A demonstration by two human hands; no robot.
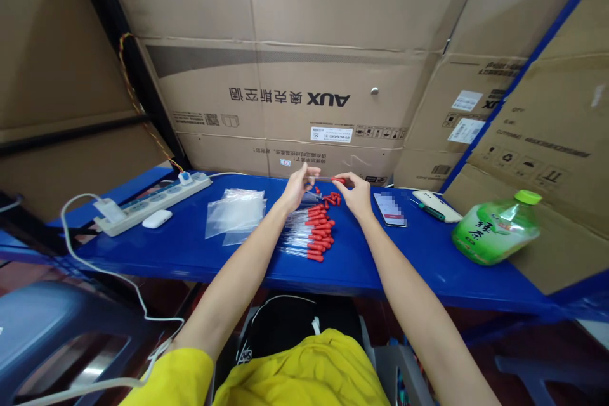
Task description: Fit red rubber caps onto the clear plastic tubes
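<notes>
Above the blue shelf [190, 254], my left hand [299, 183] and my right hand [354, 193] pinch the two ends of one clear tube with a red cap [328, 179]. The left fingers grip the clear end. The right fingers close on the red cap end. Right below the hands lies a row of several clear tubes with red caps [311, 236]. A few loose red caps [333, 198] sit just behind that row.
Clear plastic bags [235, 212] lie left of the tubes. A white power strip [152, 203] and a white earbud case [157, 219] are further left. A phone [390, 209], another white device [435, 205] and a tilted green bottle [497, 228] lie right. Cardboard boxes [304, 76] wall the back.
</notes>
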